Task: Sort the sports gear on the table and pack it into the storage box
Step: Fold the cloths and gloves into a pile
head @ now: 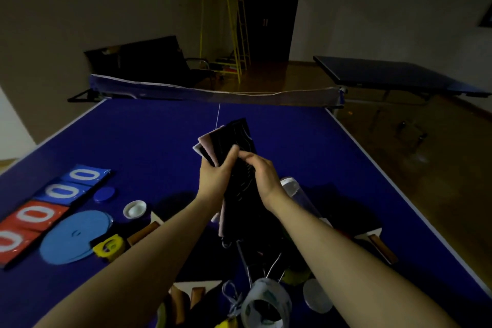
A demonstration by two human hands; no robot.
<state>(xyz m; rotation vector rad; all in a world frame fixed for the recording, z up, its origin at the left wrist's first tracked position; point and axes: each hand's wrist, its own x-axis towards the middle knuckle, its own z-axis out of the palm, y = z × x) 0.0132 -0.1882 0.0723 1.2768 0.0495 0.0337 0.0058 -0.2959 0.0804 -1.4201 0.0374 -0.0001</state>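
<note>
Above the blue table-tennis table both my hands hold a stack of flat dark and pinkish rubber sheets. My left hand grips the stack from the left, thumb on top. My right hand pinches the front dark sheet at its right side. On the table lie a paddle at the right, paddle handles near the front edge, a clear tube behind my right wrist, and a grey roll at the front. No storage box is in view.
Red and blue score cards lie at the left beside a light blue disc, a yellow tape holder, a white cap and a blue lid. The net crosses the far end. A second table stands at the right.
</note>
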